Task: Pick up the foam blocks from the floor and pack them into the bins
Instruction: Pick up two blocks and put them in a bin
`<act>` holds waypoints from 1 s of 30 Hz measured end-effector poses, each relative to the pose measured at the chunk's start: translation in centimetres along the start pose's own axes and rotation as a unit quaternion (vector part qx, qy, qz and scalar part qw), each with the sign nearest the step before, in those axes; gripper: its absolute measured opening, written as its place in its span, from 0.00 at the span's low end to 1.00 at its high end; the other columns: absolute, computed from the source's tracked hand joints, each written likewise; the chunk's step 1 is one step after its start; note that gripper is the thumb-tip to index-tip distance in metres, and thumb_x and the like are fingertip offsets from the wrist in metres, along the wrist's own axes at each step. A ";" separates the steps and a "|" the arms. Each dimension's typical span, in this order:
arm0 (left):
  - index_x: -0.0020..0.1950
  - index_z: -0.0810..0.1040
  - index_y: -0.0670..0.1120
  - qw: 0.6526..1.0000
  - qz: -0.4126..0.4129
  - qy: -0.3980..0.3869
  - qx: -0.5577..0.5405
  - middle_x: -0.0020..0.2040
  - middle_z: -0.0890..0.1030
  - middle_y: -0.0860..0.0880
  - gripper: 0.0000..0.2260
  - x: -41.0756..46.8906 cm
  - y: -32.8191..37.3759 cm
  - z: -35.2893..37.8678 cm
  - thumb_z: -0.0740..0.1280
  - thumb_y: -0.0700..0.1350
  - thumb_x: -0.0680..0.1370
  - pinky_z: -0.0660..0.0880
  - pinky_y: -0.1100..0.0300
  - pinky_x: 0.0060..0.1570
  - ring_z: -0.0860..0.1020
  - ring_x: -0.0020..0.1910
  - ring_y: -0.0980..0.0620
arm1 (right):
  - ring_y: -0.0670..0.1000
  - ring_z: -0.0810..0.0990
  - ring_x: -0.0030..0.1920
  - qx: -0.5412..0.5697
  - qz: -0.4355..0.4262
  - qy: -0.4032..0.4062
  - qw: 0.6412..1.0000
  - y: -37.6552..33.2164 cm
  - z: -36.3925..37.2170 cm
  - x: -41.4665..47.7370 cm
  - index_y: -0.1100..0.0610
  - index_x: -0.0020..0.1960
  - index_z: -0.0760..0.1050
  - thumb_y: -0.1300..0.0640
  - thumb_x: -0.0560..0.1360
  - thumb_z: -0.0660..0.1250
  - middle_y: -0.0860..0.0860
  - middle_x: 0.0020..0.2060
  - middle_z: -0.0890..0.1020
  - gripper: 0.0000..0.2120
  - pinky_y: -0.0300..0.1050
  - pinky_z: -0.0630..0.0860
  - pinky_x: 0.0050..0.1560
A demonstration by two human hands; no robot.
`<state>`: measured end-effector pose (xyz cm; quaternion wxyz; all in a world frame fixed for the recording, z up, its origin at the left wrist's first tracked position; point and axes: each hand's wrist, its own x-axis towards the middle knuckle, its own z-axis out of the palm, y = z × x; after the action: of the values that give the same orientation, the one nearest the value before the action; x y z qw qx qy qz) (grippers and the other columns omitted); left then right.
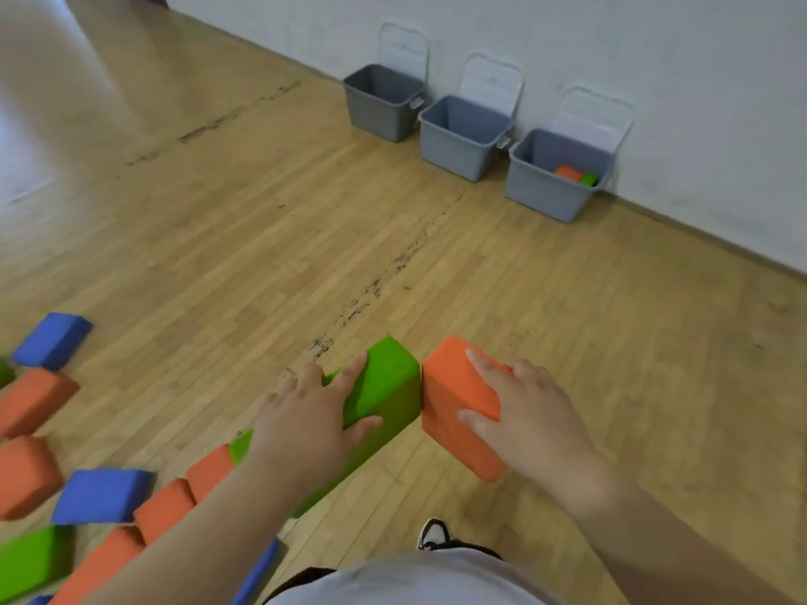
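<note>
The left hand (312,423) grips the long green block (388,377), with the fingers over its top and the thumb on the near side. The right hand (530,414) grips the shorter orange block (454,399) in the same way. The far end of the green block touches the orange one, so the two hands are close together, each clamped on its own block.

The three grey bins stand open against the wall, ahead and to the right, well apart from the hands. The right bin (541,189) already holds an orange and a green block. The middle bin (454,146) and the left bin (380,111) look empty.

The long axis of the green block runs from near-left to far-right, roughly towards the bins. The right hand is nearer to them, so I judge the orange block can go in first. Other blocks lie on the floor (262,211) at the left.
</note>
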<state>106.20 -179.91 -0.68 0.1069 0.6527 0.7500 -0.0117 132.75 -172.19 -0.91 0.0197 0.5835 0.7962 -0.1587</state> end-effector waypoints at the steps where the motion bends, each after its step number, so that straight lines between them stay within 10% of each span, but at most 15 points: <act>1: 0.80 0.38 0.65 1.000 0.005 -0.002 -0.004 0.63 0.69 0.50 0.37 1.5 0.7 -0.3 0.51 0.74 0.77 0.73 0.50 0.58 0.75 0.60 0.48 | 0.55 0.68 0.69 0.000 0.009 0.001 1.000 0.9 -0.7 0.7 0.36 0.81 0.47 0.29 0.76 0.59 0.51 0.70 0.70 0.39 0.52 0.69 0.68; 21: 0.81 0.38 0.65 0.989 0.141 -0.049 0.020 0.61 0.69 0.49 0.37 33.7 -3.5 -4.9 0.49 0.75 0.77 0.74 0.48 0.58 0.75 0.59 0.45 | 0.57 0.74 0.65 0.043 0.161 0.066 0.984 -0.5 -4.3 25.3 0.38 0.80 0.60 0.27 0.69 0.58 0.54 0.64 0.76 0.40 0.53 0.72 0.67; 30: 0.80 0.37 0.65 0.980 0.189 -0.036 0.050 0.60 0.69 0.50 0.37 48.3 -4.6 -9.8 0.50 0.74 0.77 0.74 0.48 0.59 0.75 0.58 0.47 | 0.51 0.70 0.65 0.072 0.190 0.082 0.976 -1.0 -9.3 37.2 0.36 0.81 0.50 0.31 0.76 0.62 0.48 0.64 0.72 0.39 0.49 0.70 0.66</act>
<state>94.24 -131.90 -0.13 0.1008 0.7865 0.6071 -0.0522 121.41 -135.52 0.04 -0.0577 0.7351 0.6562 -0.1604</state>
